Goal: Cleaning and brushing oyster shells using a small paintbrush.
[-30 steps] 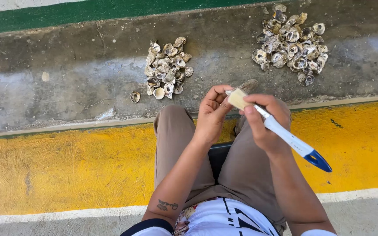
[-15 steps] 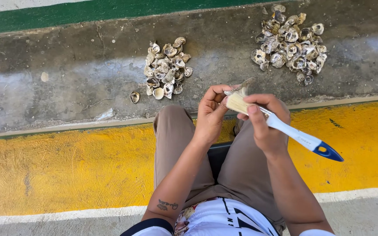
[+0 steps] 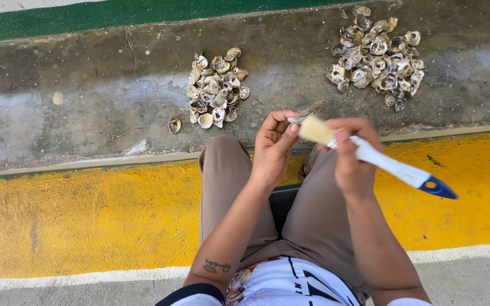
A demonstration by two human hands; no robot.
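Head camera looked down on a seated person's lap, knees pointing to twelve o'clock. The left hand was closed round an oyster shell, pinching it between thumb and fingertips so that its grey edge stuck out toward one o'clock. The right hand was wrapped tight about a paintbrush, white in the handle with a blue tip pointing to four o'clock; its pale bristles lay touching the shell's underside. Brushing it well, I judged, called for a firm pinch at the shell's rim, short strokes away from the fingers, and turning the shell so every fold met the bristles. On the wet concrete ledge beyond the knees sat one pile of shells at eleven o'clock and a larger pile at one o'clock, well apart. A yellow painted strip ran under the legs.
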